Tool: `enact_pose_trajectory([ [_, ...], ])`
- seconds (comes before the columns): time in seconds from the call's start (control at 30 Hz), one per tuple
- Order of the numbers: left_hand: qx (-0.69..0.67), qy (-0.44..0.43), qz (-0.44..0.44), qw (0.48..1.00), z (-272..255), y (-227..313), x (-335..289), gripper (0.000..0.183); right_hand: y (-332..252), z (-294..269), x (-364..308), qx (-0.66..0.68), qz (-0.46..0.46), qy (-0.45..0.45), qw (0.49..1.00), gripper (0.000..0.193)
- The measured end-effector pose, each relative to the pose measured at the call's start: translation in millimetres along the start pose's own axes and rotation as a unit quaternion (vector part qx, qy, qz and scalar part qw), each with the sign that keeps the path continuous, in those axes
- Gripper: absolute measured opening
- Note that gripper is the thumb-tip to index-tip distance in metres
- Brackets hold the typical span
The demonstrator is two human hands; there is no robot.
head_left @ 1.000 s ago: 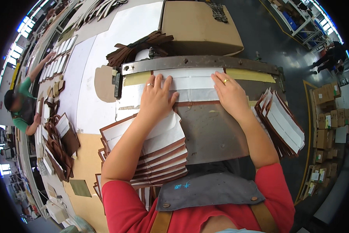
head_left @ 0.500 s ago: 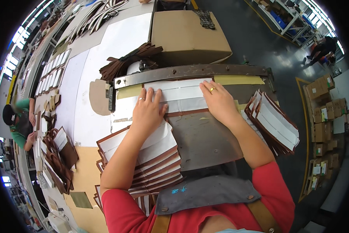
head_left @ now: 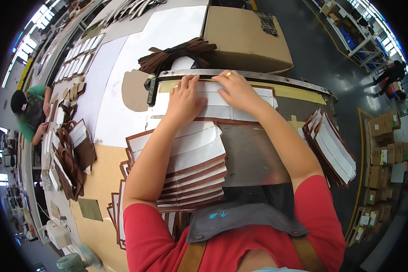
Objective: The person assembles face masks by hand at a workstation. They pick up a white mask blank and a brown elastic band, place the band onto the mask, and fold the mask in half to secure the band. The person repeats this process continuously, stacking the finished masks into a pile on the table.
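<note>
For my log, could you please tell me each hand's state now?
Left hand: open, resting on the white panel.
Right hand: at the panel's far edge; grip cannot be told.

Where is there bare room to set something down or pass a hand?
The grey metal plate is bare between the fanned stack and right forearm; so is the white sheet left of the cardboard box. Crowding is at the metal bar: left hand and right hand on the white panel, brown strips beyond.
</note>
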State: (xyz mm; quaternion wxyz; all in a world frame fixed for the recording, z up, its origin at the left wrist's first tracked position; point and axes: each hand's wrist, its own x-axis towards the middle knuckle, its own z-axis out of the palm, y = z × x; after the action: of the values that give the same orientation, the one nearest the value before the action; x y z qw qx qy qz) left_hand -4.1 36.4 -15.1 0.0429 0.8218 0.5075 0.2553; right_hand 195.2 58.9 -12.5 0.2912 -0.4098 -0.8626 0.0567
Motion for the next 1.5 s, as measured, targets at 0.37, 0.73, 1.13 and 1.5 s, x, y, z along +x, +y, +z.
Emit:
enact_pose_trajectory([
  [0.37, 0.13, -0.086, -0.002, 0.988, -7.9, 8.4, -2.5, 0.041, 7.5, -40.3, -23.2, -0.127, 0.049, -0.125, 0.983, 0.017],
  [0.73, -0.408, -0.018, -0.217, 0.886, -3.2, -4.0, 11.2, 0.053, 17.2, -70.9, -59.9, 0.061, 0.224, -0.043, 0.972, 0.018],
  [1.13, -0.484, -0.011, -0.184, 0.855, -6.4, -5.4, 10.5, 0.04, 12.2, -85.7, -103.6, 0.283, 0.375, 0.026, 0.883, 0.019],
  [1.5, -0.479, 0.007, -0.258, 0.839, 0.2, -18.7, 12.6, 0.037, 7.6, -80.2, -102.6, 0.496, 0.374, 0.134, 0.772, 0.028],
])
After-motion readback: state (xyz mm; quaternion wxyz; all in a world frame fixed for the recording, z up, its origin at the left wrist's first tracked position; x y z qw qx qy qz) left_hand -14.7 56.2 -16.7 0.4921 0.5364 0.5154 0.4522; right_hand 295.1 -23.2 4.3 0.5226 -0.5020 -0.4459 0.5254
